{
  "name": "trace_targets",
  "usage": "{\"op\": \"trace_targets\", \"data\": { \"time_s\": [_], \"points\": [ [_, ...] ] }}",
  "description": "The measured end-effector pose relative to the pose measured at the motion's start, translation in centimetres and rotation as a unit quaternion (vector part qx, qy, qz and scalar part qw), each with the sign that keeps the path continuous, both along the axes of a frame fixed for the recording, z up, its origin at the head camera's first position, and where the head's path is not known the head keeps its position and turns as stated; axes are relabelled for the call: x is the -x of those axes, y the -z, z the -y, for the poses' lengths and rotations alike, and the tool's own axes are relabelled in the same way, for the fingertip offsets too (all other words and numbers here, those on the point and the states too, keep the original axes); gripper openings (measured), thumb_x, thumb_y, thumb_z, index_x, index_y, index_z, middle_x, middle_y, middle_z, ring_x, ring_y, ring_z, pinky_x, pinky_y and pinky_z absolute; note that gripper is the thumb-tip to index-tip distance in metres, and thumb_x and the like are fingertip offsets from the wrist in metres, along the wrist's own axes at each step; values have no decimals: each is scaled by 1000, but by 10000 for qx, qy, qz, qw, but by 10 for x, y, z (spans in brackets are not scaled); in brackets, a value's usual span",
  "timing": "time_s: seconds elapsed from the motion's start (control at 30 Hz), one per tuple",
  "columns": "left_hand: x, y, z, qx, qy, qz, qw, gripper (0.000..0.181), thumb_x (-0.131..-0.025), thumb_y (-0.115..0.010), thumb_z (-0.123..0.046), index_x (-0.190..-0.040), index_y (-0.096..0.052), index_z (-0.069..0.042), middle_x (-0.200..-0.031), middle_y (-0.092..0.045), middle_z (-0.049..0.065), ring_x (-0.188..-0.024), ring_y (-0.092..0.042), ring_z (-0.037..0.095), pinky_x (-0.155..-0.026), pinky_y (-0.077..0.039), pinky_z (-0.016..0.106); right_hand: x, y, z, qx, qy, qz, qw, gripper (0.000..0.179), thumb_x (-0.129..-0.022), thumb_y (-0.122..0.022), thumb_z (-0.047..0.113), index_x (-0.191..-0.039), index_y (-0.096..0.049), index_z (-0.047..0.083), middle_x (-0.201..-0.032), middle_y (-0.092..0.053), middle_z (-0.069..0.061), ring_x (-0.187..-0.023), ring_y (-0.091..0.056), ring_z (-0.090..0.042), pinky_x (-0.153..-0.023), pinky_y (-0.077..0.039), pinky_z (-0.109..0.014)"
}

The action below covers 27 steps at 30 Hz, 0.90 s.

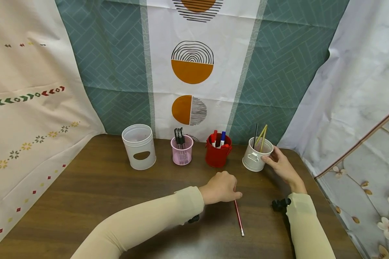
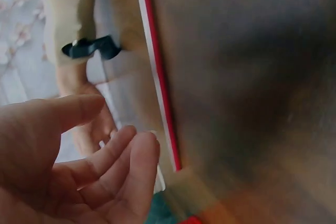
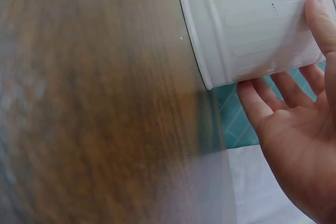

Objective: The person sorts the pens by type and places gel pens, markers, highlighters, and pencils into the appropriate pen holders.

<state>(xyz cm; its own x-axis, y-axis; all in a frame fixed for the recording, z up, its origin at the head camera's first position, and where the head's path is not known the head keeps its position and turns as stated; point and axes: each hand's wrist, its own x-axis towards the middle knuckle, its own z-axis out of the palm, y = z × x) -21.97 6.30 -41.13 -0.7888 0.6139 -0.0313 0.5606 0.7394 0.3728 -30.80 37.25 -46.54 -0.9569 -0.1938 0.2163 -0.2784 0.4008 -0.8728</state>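
Note:
A red pencil (image 1: 238, 217) with a white eraser end lies on the wooden table, its far end hidden under my left hand (image 1: 219, 187). In the left wrist view a gap shows between the thumb and the loosely bent fingers, and the pencil (image 2: 158, 72) lies just past the fingertips. My right hand (image 1: 281, 166) holds a small white metal bucket (image 1: 253, 163) at the back right, thumb on its near side and fingers round the far side. Two yellowish pencils (image 1: 263, 137) and a dark one (image 1: 255, 135) stand in that bucket.
Along the back stand a tall white container (image 1: 139, 144) with an oval cutout, a pink cup (image 1: 182, 156) with black pens (image 1: 179, 137), and a red bucket (image 1: 216, 158) of red and blue markers. Fabric backdrops (image 1: 116, 72) rise behind the table (image 1: 116, 201).

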Motion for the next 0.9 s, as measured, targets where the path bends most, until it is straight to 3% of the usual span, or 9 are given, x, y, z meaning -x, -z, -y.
{"op": "trace_targets", "data": {
  "time_s": [0.1, 0.3, 0.4, 0.47, 0.63, 0.77, 0.9],
  "points": [
    [-7, 7, -3, 285, -72, -21, 9996, 43, -96, -78, -38, -64, -64, -14, -61, -56, -4, -56, -53, 11, -45, -45, 23, 1, 0, 0, 6, -8, -14, 10000, 72, -108, -64, 16, -167, -25, 2, -161, -40, -29, -135, -47, -11, -99, -43, -6],
    [-15, 15, -10, 647, -145, -109, 9977, 39, -95, -78, -42, -72, -71, -12, -80, -64, 1, -71, -57, 13, -53, -51, 26, 2, 0, 0, -51, 47, -17, 10000, 71, -108, -64, 17, -166, -25, 3, -162, -40, -29, -144, -44, -35, -98, -42, -6],
    [-17, 18, -13, 812, -230, -239, 9961, 38, -93, -80, -44, -74, -73, -13, -90, -68, 2, -78, -61, 15, -58, -55, 29, 2, 0, 0, -92, 60, 2, 9999, 72, -108, -64, 18, -166, -25, 2, -162, -39, -29, -144, -43, -38, -98, -42, -5],
    [-17, 20, -15, 897, -275, -312, 9951, 38, -92, -81, -45, -73, -73, -14, -88, -69, 2, -76, -63, 15, -57, -57, 30, 2, 1, 0, -92, 58, 1, 9999, 72, -108, -64, 18, -166, -25, 2, -162, -39, -30, -144, -43, -38, -98, -42, -5],
    [-15, 25, -21, 993, -331, -436, 9935, 41, -92, -81, -46, -68, -71, -15, -71, -62, -3, -65, -60, 13, -49, -53, 28, 1, 1, -1, -43, 64, 2, 10000, 72, -108, -64, 18, -167, -25, 3, -161, -40, -29, -141, -46, -26, -98, -42, -6],
    [-14, 27, -25, 1063, -373, -486, 9924, 40, -92, -81, -46, -69, -71, -15, -71, -62, -3, -65, -61, 13, -50, -53, 28, 0, 1, -1, -8, 61, 13, 10000, 71, -108, -64, 18, -166, -25, 3, -160, -41, -29, -132, -48, -8, -98, -42, -6],
    [-12, 28, -25, 1053, -411, -534, 9922, 36, -91, -84, -42, -69, -71, -16, -73, -64, -3, -66, -63, 13, -53, -54, 28, 0, 1, -1, 30, 21, 2, 10000, 71, -108, -64, 17, -166, -25, 2, -160, -41, -30, -128, -47, -2, -98, -43, -6]
  ]
}}
